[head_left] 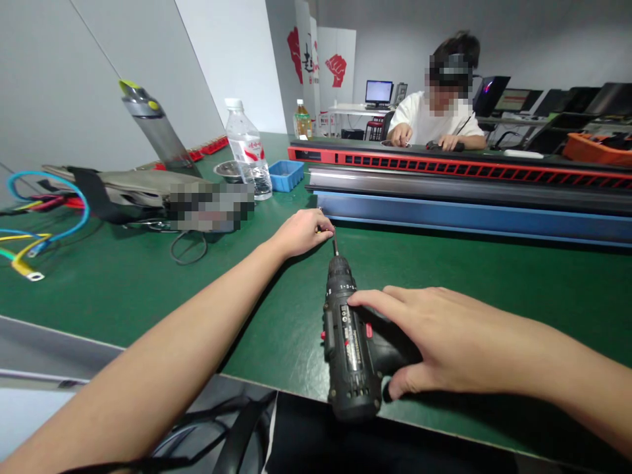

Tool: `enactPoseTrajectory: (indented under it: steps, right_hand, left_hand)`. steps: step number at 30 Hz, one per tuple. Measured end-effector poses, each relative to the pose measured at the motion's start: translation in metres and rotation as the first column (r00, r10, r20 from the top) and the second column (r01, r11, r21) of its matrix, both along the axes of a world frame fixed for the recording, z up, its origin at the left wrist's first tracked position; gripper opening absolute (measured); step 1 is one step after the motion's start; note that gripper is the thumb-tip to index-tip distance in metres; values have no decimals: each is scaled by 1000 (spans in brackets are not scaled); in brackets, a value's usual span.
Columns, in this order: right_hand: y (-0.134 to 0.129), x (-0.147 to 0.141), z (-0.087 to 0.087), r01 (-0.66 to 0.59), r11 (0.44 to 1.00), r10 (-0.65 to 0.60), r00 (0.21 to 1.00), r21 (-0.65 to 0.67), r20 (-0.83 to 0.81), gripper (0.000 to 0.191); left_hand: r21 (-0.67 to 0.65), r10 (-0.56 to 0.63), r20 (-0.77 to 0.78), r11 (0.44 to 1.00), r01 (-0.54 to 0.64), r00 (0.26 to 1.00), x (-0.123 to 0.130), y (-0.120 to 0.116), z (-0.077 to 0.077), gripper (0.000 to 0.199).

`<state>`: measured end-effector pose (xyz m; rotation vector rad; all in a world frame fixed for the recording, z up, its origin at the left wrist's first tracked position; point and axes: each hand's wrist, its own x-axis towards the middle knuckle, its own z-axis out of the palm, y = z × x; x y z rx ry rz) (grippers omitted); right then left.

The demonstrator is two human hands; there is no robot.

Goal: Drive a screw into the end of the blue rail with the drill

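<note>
A black cordless drill (348,349) lies on its side near the table's front edge, its bit (336,243) aimed away from me. My right hand (429,336) is around its handle, index finger along the body near the collar and thumb at the rear. Just ahead of the bit, my left hand (303,232) has its fingers pinched together. What they hold, if anything, is too small to make out. That hand is beside the left end of a long blue rail (444,214). Behind the rail run a dark grey profile (419,183) and a red slotted strip (444,163).
A water bottle (249,151), a blue tray (287,176) and a metal bowl (230,171) stand at the back left. Nearer are a grey bag (133,187) and loose coloured cables (29,247). Across the table a person (434,115) works beside an orange bin (595,148).
</note>
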<state>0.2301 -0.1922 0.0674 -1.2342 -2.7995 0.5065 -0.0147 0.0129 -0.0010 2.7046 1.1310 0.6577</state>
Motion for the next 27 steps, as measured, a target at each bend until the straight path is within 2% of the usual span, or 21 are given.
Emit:
enactPoseTrajectory:
  steps: [5, 10, 13, 17, 25, 27]
  right_hand:
    - [-3, 6, -16, 45, 998, -44, 998, 33, -35, 82]
    - [3, 8, -25, 83, 975, -99, 993, 205, 68, 79]
    - [14, 12, -31, 55, 948, -95, 989, 315, 113, 79]
    - [30, 21, -36, -17, 920, -53, 985, 392, 166, 72]
    - [41, 27, -33, 126, 940, -219, 935, 318, 278, 39]
    - [48, 33, -32, 133, 946, -218, 936, 294, 277, 40]
  left_hand:
    - [7, 14, -12, 1000, -14, 1000, -2, 0, 2, 19]
    - [1, 70, -34, 998, -70, 997, -6, 0, 5, 22]
    - [7, 100, -47, 995, -100, 994, -7, 0, 7, 23]
    - [19, 118, -61, 993, -117, 991, -9, -1, 9, 22]
    - [8, 140, -71, 990, -140, 988, -10, -4, 12, 21]
    - [1, 136, -59, 991, -136, 989, -9, -3, 11, 21]
